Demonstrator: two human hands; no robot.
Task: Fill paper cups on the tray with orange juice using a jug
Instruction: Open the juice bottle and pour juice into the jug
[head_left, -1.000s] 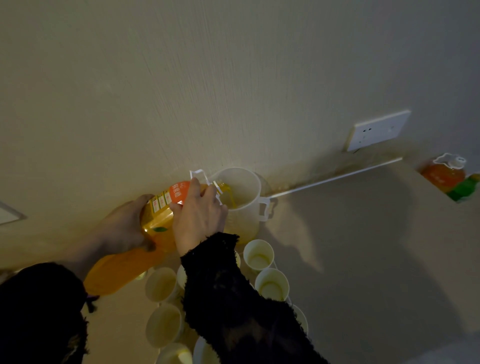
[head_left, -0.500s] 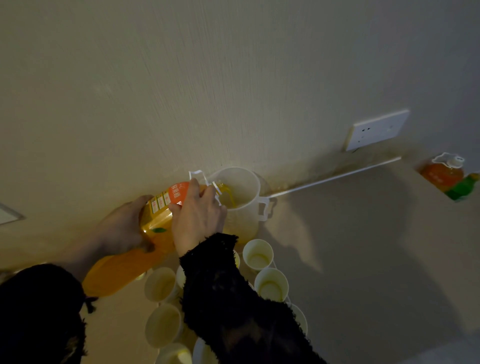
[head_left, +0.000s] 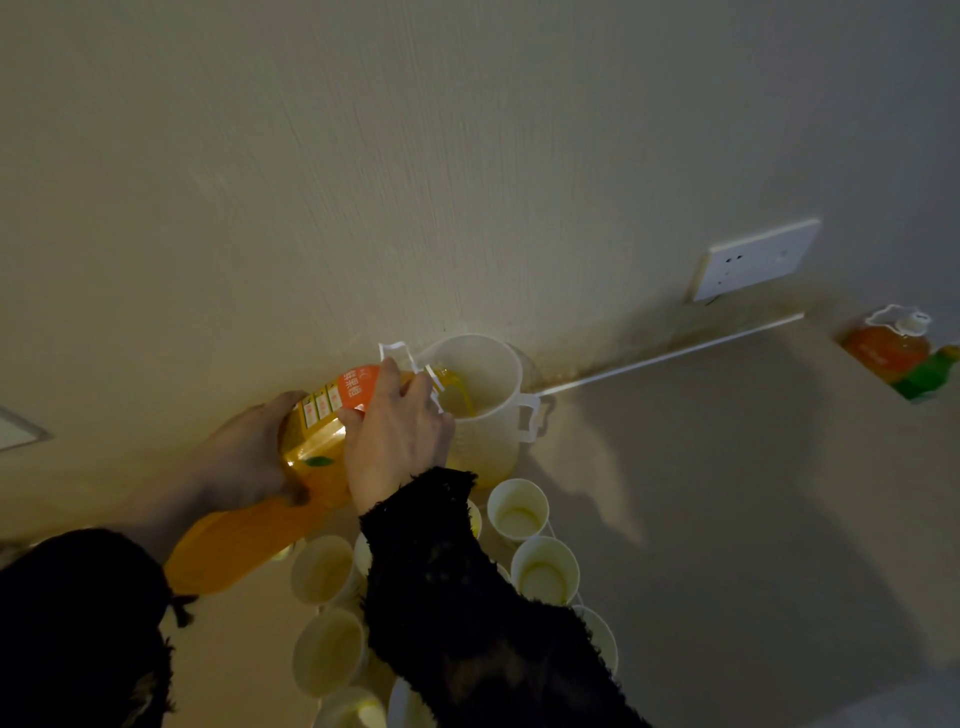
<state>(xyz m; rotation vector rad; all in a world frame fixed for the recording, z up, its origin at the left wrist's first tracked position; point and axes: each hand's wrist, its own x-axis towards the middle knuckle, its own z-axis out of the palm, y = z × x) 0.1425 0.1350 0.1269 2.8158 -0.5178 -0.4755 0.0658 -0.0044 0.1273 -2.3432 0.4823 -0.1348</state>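
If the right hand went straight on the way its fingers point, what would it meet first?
Probably the jug, its near rim just past the bottle the right hand grips; depth is unclear.

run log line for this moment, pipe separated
left hand: holds juice bottle body | right hand: grips bottle near neck | jug: juice streaming in | paper cups: fill unclear

One jug (head_left: 483, 395). Two orange bottles: a tipped bottle (head_left: 322, 431) at the jug and a far bottle (head_left: 888, 348) on the right. At least eight paper cups (head_left: 518, 512) near, some half hidden by a sleeve (head_left: 467, 597). One wall socket (head_left: 753, 260).
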